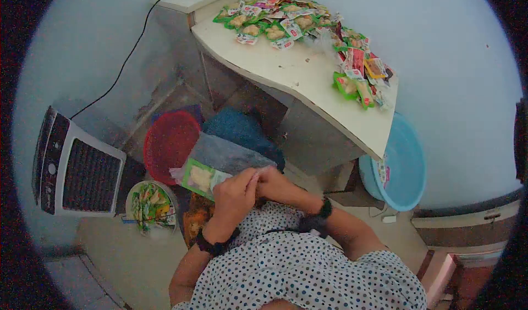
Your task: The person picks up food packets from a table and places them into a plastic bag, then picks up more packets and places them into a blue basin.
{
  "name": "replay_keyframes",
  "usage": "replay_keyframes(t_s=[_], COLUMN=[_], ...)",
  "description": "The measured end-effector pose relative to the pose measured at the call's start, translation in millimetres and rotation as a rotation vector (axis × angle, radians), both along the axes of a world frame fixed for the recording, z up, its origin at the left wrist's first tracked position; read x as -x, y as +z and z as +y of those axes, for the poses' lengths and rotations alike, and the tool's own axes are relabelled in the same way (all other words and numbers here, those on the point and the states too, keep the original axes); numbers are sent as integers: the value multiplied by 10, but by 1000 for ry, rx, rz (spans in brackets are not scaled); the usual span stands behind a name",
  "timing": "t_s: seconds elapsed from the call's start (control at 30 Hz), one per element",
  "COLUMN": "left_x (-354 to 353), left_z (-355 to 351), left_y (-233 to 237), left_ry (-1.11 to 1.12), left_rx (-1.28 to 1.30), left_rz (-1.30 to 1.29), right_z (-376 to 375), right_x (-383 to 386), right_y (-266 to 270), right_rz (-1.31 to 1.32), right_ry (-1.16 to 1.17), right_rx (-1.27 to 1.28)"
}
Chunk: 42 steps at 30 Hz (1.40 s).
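Both hands meet in front of my lap at the near edge of a clear plastic bag point(234, 153). My left hand point(233, 193) is closed, its thumb and fingers pinching the bag's edge. Close beside it, my right hand point(275, 186) is also closed on the bag, fingertips almost against the left ones. A green-edged food packet point(199, 178) with pale pieces showing through its window lies left of my left hand, overlapping the bag in this view; I cannot tell whether it is inside.
Many small food packets point(275, 31) are heaped along the back of the white table point(264, 62). A red basin point(170, 139) and a bucket of packets point(151, 205) stand at left, near an air cooler point(91, 175). On the right is a blue tub point(410, 167).
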<state>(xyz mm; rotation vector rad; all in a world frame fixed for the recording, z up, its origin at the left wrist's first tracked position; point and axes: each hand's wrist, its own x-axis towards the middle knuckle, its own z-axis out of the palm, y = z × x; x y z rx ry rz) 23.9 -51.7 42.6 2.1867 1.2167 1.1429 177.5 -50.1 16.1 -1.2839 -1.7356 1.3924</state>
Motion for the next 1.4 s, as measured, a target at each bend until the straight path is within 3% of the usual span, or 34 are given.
replay_keyframes(t_s=[0.07,0.13,0.2,0.33,0.4,0.5,0.6,0.8,0.9,1.1,1.2,1.3,1.4], left_x=[-2,-16,-44,-95,-96,-86,-86,-99,-95,-114,-108,-103,-103], left_z=[-8,-10,-26,-22,-17,-12,-12,-9,-20,-34,-43,-41,-32], left_y=[-69,-87,-91,-74,-63,-68,-82,-75,-86,-79,-87,-81,-64], left_ry=[31,22,18,27,24,13,6,3,-2,-4,-2,-5,-15], left_rx=[-14,-10,-7,-24,-20,3,-3,-21,-7,-7,-16,-10,10], left_rz=[3,-20,-15,28,40,59,79,70,48,58,53,55,65], right_z=[-39,-90,-70,102,230,399,542,680,649,420,455,533,677], right_x=[-260,-563,-973,-1658,-2014,-2458,-2592,-2415,-2349,-2074,-2200,-2370,-2448], right_y=[408,625,752,860,823,832,829,903,872,1007,1114,1104,1216], right_rz=[20,76,-61,-501,-688,-815,-1125,-1182,-1221,-1159,-965,-1014,-950], right_ry=[31,-131,-222,-796,-950,-960,-848,-767,-827,-753,-804,-637,-437], right_rx=[150,301,34,-552,-675,-756,-922,-485,-525,-487,-410,-786,-579])
